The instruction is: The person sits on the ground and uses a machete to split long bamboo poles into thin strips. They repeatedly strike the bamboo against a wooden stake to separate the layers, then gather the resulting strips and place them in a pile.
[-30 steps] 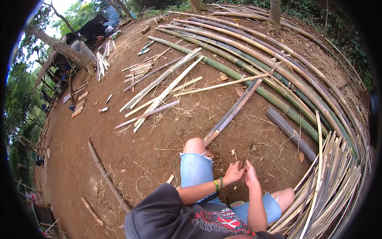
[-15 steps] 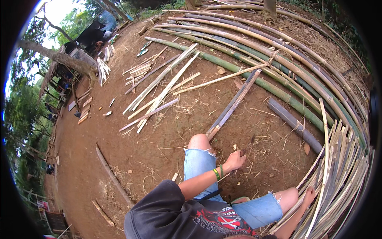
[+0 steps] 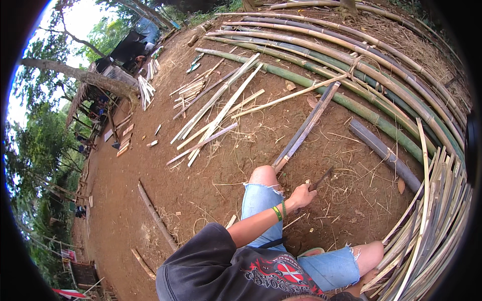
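My left hand (image 3: 300, 196), with green and yellow bands at its wrist, is closed round the handle of a knife. The knife's dark blade (image 3: 324, 177) points away from me to the upper right, above the bare soil beyond my knees. By my right knee lies a big heap of thin split bamboo strips (image 3: 436, 220). My right hand does not show; only a bit of skin appears at the lower edge beside that knee. A split bamboo length (image 3: 306, 128), dark on one side, runs from my left knee up to the far poles.
Long bamboo poles (image 3: 321, 52) lie across the far right. A short dark bamboo piece (image 3: 385, 154) rests on the ground ahead. Pale flat slats (image 3: 221, 113) are scattered at the far left, and a wooden stick (image 3: 156, 215) lies on the left. Trees and a shelter stand beyond.
My right hand, which was at the bamboo strips, has drawn back out of sight. My left hand has lifted the knife slightly, blade outward. The whole view has shifted a little.
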Tool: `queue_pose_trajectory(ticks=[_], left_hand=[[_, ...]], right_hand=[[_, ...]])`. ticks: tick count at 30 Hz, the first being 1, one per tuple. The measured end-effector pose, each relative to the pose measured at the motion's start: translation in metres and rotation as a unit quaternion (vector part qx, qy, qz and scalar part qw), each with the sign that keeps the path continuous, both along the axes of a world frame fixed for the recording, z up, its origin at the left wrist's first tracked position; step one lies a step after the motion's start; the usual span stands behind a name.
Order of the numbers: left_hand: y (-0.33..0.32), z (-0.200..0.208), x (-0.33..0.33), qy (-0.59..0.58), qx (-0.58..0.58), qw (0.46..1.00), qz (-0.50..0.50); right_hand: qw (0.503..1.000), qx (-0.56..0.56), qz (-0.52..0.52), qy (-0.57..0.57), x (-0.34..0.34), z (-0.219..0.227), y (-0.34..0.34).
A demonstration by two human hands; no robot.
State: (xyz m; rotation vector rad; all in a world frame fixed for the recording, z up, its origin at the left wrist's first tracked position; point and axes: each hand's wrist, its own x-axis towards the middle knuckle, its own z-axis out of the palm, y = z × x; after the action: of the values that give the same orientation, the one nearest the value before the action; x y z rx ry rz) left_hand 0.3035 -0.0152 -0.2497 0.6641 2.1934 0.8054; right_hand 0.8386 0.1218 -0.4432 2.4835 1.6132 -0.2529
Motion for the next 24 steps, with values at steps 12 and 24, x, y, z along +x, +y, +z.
queue_pose_trajectory(ticks=[12,24], left_hand=[[0.004,0.003,0.003,-0.022,-0.009,1.000,0.013],[0.003,0.013,-0.008,-0.056,-0.003,0.998,0.029]], right_hand=[[0.999,0.027,-0.001,0.042,0.031,-0.007,0.002],[0.987,0.100,0.108,0.066,0.045,0.035,-0.033]])
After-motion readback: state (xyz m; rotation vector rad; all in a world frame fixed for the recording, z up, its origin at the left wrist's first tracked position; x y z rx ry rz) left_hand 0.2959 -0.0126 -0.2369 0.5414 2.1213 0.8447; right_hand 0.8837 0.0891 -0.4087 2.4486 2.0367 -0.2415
